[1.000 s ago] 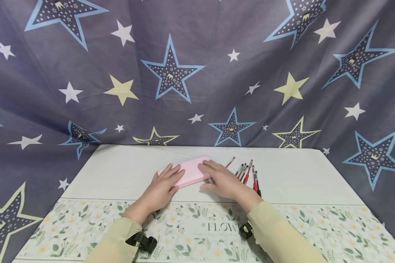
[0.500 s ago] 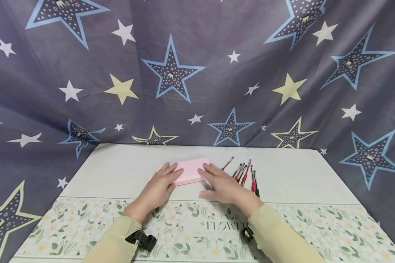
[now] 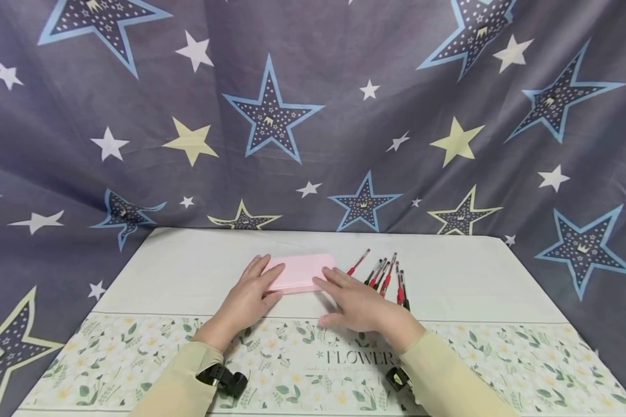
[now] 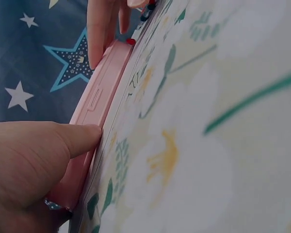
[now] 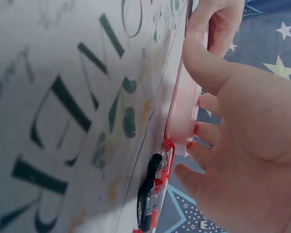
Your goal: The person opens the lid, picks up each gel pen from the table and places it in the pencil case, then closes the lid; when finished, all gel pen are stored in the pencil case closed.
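A pink plastic pencil case (image 3: 302, 272) lies flat on the white table with its lid down. My left hand (image 3: 246, 296) holds its left end, fingers over the lid and far corner. In the left wrist view the thumb (image 4: 85, 138) presses the case's front wall, beside a small latch. At the other end, fingertips of my right hand (image 3: 357, 301) rest on the lid's front right corner. Its fingers are mostly straight and the thumb (image 5: 203, 60) stands off from the case.
Several red and black pens (image 3: 386, 275) lie loosely grouped right of the case. A single red pen (image 3: 358, 262) lies between them and the case. A flowered strip (image 3: 292, 370) covers the table's front. Behind hangs a star-patterned curtain (image 3: 313, 145).
The pencil case has turned to lie nearly straight across and its right end has come nearer. My left hand has shifted slightly left; more of the lone red pen shows.
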Demonstrator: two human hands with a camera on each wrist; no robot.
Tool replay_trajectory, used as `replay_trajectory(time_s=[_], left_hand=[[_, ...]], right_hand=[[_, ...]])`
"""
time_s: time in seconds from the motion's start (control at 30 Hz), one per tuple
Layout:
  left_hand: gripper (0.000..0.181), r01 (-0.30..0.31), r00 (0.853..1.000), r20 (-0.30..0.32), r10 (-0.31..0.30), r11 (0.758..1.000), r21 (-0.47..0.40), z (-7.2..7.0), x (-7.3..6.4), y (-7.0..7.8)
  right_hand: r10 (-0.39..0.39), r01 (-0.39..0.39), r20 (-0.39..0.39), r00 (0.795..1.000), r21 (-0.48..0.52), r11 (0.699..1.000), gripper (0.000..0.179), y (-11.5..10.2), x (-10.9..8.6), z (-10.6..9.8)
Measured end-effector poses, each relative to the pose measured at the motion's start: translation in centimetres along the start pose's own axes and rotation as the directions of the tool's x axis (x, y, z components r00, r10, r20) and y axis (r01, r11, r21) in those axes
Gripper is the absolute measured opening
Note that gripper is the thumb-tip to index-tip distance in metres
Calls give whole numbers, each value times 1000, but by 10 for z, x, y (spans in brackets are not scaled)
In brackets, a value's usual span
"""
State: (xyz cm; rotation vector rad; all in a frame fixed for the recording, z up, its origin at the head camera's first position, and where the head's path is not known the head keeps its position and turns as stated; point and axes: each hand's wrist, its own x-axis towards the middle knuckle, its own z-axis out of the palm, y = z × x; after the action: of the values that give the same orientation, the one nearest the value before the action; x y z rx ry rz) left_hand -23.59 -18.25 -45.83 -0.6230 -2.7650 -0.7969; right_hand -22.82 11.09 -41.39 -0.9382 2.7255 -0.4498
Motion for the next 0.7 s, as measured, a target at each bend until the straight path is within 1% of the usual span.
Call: replay_trajectory(time_s=[0.1,0.2,0.27,0.33,0.43,0.53,0.67,0.7], left_hand=[[61,-20,1000,22,20,1000,4,-1,0,-2],[60,-33,998,47,32,999,5,-3,0,-3],[60,-42,997,61,42,999,-3,-3,0,-3],[59,-55,996,73,57,998,-22,-2,1,-3],[60,-76,993,92,81,996,-56,-1,1,-2],[60,-84,992,90,90,994,-71,1,1,0],[61,-77,993,78,83,994,-73,1,2,1],[61,-75,994,78,80,994,-74,1,2,1]], right_hand=[[-23,23,-5,1000,-19,1000,85,-2,-3,-5],[-70,66,-73,995,-58,996,78,-2,0,-7],[-110,100,-141,984,-72,992,71,1,4,-7],[-150,136,-203,968,-82,987,65,3,9,-4],[-203,183,-264,943,-98,978,61,4,17,1],[-234,200,-284,930,-144,969,58,2,25,5],[-259,197,-282,924,-232,953,55,-2,32,9],[-271,198,-288,918,-257,946,53,-3,33,10]])
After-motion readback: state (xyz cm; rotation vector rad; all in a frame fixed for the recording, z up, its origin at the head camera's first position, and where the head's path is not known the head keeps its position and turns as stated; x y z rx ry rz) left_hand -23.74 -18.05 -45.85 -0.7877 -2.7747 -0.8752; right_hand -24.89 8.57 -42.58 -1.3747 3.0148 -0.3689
